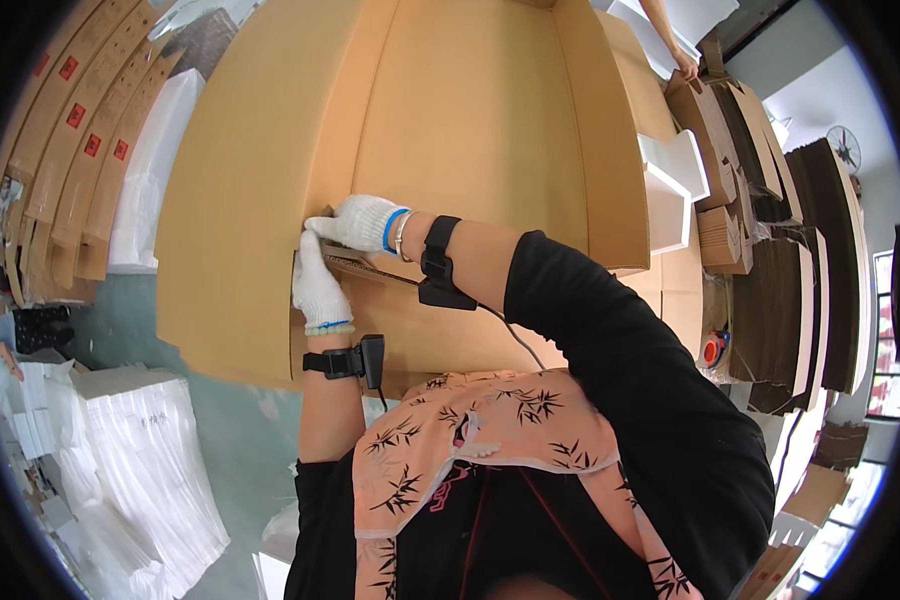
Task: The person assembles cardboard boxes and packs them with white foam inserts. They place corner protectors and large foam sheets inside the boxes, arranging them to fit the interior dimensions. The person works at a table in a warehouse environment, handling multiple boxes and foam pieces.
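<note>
A large open cardboard box (470, 120) lies in front of me, its long side walls raised. At its near left corner both my gloved hands meet. My left hand (320, 285) is closed on the box's left edge, fingers pointing away from me. My right hand (360, 222) reaches across from the right and is closed on the cardboard at the same corner, its fingertips partly hidden. Under the right wrist runs the cut edge of a cardboard flap (370, 267). Both hands wear white knit gloves, with black straps on the forearms.
The box's wide left flap (240, 190) spreads outward. White foam pieces (670, 190) and cardboard stacks (770, 310) stand at right, with a tape roll (714, 348). Another person's hand (686, 66) is at far right. Wrapped white bundles (145, 465) and tall cartons (80, 150) stand left.
</note>
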{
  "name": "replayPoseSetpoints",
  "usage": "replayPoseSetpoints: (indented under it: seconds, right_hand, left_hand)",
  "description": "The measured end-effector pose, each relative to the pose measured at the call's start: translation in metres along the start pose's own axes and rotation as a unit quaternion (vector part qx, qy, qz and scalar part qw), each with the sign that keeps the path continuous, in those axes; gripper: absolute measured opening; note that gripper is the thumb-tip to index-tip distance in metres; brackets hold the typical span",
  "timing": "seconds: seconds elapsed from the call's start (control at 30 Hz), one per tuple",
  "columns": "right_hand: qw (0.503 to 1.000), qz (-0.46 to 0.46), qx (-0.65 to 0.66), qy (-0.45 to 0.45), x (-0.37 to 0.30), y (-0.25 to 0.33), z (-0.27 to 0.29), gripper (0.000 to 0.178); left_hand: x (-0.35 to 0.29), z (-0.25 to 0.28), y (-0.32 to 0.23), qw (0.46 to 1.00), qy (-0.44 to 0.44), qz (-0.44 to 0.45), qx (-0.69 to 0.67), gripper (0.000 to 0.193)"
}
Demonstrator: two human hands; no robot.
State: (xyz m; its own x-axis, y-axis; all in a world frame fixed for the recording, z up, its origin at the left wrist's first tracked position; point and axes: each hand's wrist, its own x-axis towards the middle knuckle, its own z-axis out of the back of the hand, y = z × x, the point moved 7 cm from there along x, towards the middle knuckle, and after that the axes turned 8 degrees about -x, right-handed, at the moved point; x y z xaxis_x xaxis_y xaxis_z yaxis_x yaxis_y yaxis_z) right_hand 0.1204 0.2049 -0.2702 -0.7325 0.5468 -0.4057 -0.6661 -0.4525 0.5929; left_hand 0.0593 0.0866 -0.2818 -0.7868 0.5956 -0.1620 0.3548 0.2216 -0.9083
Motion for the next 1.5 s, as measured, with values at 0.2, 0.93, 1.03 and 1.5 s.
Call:
replayPoseSetpoints:
  seconds: [0.2, 0.93, 1.03, 1.5]
  right_hand:
    - [0.999, 0.007, -0.028, 0.031, -0.004, -0.019, 0.014, 0.054]
    - [0.902, 0.015, -0.176, -0.395, -0.33, -0.218, 0.145, 0.044]
    - [0.858, -0.159, -0.21, -0.44, -0.373, -0.28, 0.177, 0.06]
    - [0.811, -0.178, -0.266, -0.489, -0.39, -0.37, 0.159, 0.049]
  left_hand:
    - [0.0, 0.012, -0.006, 0.988, -0.069, -0.017, 0.135, 0.052]
    - [-0.026, 0.029, 0.006, 0.981, 0.076, -0.085, 0.155, 0.072]
    - [-0.062, 0.047, 0.009, 0.981, 0.075, -0.061, 0.169, 0.066]
    - [-0.166, 0.062, 0.06, 0.979, -0.046, 0.075, 0.183, 0.066]
